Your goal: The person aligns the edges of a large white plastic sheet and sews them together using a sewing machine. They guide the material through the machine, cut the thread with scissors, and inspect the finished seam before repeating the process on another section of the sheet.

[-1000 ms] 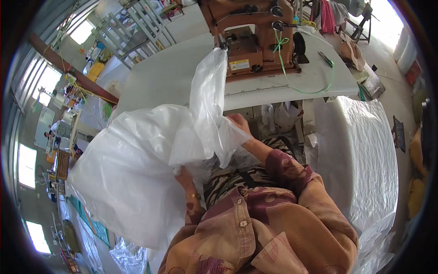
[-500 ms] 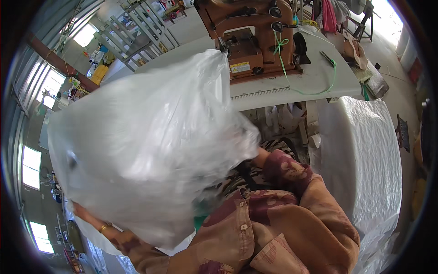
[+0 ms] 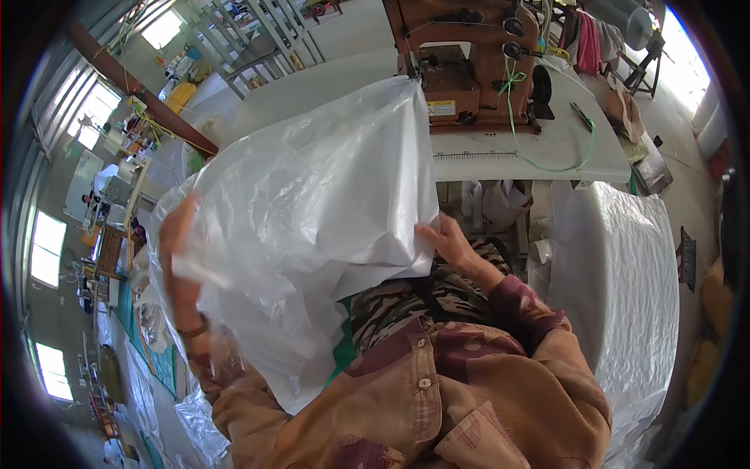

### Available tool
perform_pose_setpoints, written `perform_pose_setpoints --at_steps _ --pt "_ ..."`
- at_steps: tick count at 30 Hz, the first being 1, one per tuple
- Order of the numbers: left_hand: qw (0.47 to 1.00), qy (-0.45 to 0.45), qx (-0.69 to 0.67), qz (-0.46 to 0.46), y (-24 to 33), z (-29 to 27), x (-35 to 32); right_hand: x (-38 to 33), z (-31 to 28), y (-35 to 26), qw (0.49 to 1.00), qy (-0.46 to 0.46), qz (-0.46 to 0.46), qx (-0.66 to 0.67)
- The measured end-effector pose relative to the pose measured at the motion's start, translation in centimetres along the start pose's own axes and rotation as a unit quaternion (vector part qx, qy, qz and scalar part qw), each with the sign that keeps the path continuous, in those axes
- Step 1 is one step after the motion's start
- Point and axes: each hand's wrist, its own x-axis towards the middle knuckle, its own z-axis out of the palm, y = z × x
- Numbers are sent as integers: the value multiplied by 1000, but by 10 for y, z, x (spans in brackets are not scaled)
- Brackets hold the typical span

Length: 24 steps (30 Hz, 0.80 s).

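Observation:
A large, crinkled, translucent white plastic sheet [image 3: 312, 187] spreads across my lap and up to the brown sewing machine [image 3: 469, 86], where one corner reaches the needle area. My right hand [image 3: 449, 239] is closed on the sheet's right edge, just below the table's front edge. At the sheet's left side my left hand [image 3: 180, 227] is raised and smeared by motion. Its fingers are partly lost behind blur and plastic, so its grip cannot be made out.
Green thread [image 3: 512, 86] hangs from the machine onto the white table [image 3: 562, 152], near small thread snips [image 3: 581, 116]. To my right stands a tall stack of white plastic sheets [image 3: 625, 266]. A metal rack [image 3: 258, 47] stands beyond the table at the far left.
My left hand has risen from the lower left to the sheet's upper left side. The sheet has settled from a billow, and my right hand now shows at its edge.

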Motion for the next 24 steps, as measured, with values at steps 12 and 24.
perform_pose_setpoints --at_steps 12,24 --pt "940 -278 -199 22 138 160 -55 6 -32 30 954 171 -37 -242" --pt "903 -281 -323 33 203 96 -87 14 -5 22 943 179 -78 -270"
